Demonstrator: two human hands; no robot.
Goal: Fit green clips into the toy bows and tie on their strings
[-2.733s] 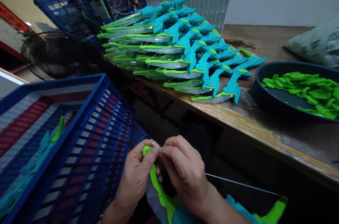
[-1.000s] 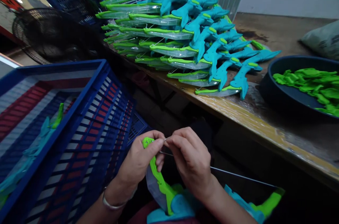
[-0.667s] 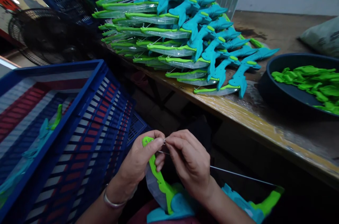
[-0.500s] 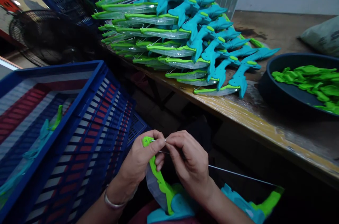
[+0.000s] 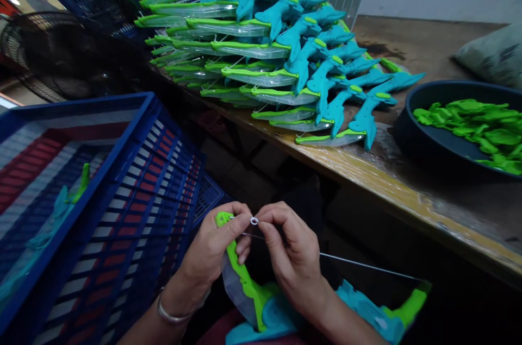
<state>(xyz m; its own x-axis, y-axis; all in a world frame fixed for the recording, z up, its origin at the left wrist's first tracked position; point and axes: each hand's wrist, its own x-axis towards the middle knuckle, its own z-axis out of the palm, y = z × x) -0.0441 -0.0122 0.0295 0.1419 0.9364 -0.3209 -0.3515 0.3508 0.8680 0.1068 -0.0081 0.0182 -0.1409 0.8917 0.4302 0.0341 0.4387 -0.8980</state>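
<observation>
A toy bow (image 5: 248, 285) with a turquoise middle and bright green limbs lies across my lap, its lower part partly hidden by my right forearm. My left hand (image 5: 212, 247) is closed around the green limb tip and pinches the white string beside it. Between my two hands the string forms a small loop (image 5: 254, 220). My right hand (image 5: 291, 250) pinches the string's end with thumb and forefinger. A taut length of string (image 5: 367, 266) runs behind my right hand to the far green tip at the lower right.
On the table (image 5: 408, 198), several similar toy bows (image 5: 261, 51) lie in a stacked pile. A dark round basin (image 5: 408, 127) holds green plastic parts (image 5: 477, 122). Left of me stands a blue crate (image 5: 134, 209) with a bow inside; behind it is a black fan (image 5: 44, 57).
A small loop in the string now shows between my fingertips, where only a tight pinch was visible before. The whole view has shifted slightly.
</observation>
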